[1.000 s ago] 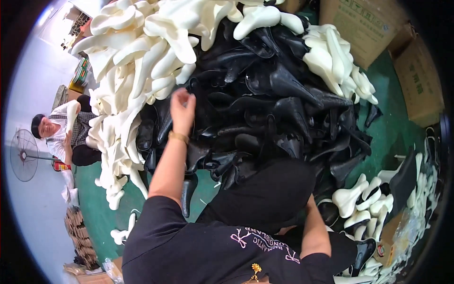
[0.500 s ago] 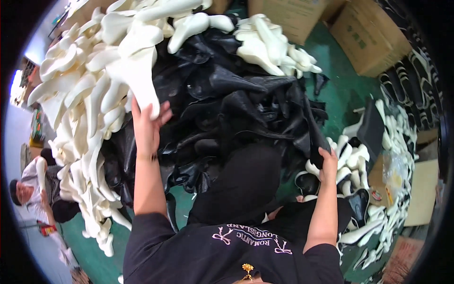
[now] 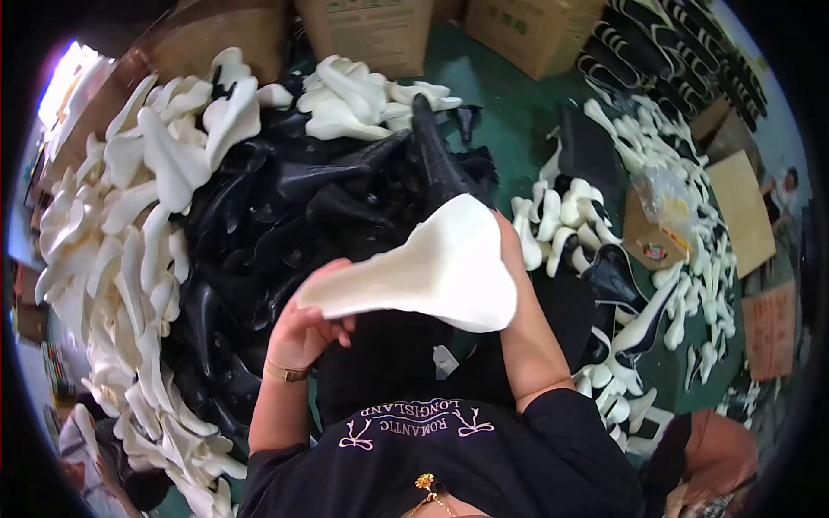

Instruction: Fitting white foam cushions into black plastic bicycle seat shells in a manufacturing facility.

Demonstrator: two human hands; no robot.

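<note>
My left hand (image 3: 304,319) is closed round the narrow nose of a white foam saddle pad (image 3: 449,263). The pad lies across the front of my chest, its wide end to the right. Behind that wide end most of my right hand (image 3: 504,229) is hidden, fingers included. From the same spot a black saddle cover (image 3: 439,164) sticks up, narrow end on top, and the hidden hand appears to hold it. Beyond my hands spreads a heap of black saddle covers (image 3: 302,207). A big pile of white saddle pads (image 3: 129,250) lines its left side.
More white pads (image 3: 350,99) lie behind the black heap, before cardboard boxes (image 3: 363,34). To the right are finished-looking black-and-white saddles (image 3: 613,276), an open carton (image 3: 648,229) and rows of white pieces (image 3: 682,302). Other people (image 3: 708,457) are at the edges.
My left hand has taken a white pad from the left pile and brought it in front of me. My right hand has gone behind that pad. The view has swung to the right.
</note>
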